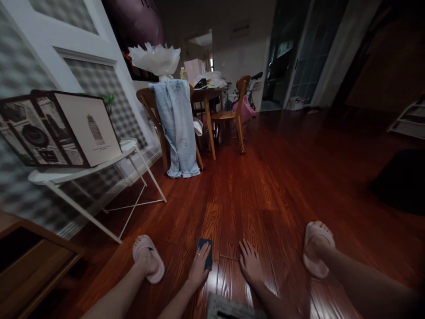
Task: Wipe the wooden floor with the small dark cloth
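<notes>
At the lower edge, a grey patterned item (229, 308) is being partly cut off, its nature impossible to tell. Just beyond it, on the glossy wooden floor (239, 190), a dark teal pad (208, 263) is being laid flat, its long axis being directed forward, away from the body, roughly along the planks. The left arm is being stretched forward and down, and the left hand (200, 264) is being rested palm down, fingers extended rather than clenched. The pad is being covered by these fingers, its far left corner and right edge being left exposed; whether an edge is being pinched by the thumb cannot be told. To the right, apart from the pad, the right hand (251, 263) is being placed on bare boards, fingers straight, slightly spread, grasping nothing. Both hands are being flanked by feet in pale pink slippers (156, 277). Farther off, a printed box (99, 128) is being supported by a white side table (59, 176), and jeans (179, 128) are being draped over a wooden chair (148, 98).
</notes>
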`<action>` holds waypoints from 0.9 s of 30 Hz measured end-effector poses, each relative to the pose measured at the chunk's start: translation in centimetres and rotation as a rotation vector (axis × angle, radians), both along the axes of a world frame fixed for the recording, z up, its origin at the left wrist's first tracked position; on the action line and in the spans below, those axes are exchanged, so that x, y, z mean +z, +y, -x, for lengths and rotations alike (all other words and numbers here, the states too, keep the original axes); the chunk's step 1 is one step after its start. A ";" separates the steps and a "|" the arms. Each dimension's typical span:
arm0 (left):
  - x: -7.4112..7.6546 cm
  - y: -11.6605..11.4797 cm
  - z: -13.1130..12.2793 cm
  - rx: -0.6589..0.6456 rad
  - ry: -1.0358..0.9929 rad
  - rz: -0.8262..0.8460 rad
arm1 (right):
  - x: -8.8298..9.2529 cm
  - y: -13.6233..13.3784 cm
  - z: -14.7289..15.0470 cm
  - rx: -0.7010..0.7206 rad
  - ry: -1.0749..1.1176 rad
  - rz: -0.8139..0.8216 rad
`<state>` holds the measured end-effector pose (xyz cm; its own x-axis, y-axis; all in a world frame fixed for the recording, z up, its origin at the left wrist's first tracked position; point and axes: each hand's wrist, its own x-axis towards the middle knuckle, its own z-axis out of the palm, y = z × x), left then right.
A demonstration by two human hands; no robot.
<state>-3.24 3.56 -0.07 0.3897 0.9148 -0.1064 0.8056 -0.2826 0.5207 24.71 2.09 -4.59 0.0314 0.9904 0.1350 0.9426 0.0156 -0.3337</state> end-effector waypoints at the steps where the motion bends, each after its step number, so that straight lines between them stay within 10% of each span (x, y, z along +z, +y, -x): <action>1: -0.7 0.2 -0.4 0.035 -0.017 -0.021 | 0.0 0.0 0.0 -0.001 0.000 -0.001; 9: -1.2 5.0 5.3 0.411 -0.017 -0.152 | -0.3 0.1 -0.1 -0.012 -0.007 0.010; 14: -2.3 3.0 4.5 0.562 -0.008 -0.223 | -1.0 0.3 -0.2 -0.015 -0.006 -0.001; 21: -2.6 -3.5 -9.8 -0.134 -0.061 0.047 | -0.6 0.1 -0.2 0.006 -0.013 -0.004; 24: -1.3 -2.4 -9.3 -0.305 -0.075 0.086 | -0.2 -0.1 -0.1 0.008 -0.021 0.030; 27: -0.7 0.5 -4.7 -0.077 -0.040 -0.008 | -0.3 0.0 -0.1 0.001 -0.028 0.034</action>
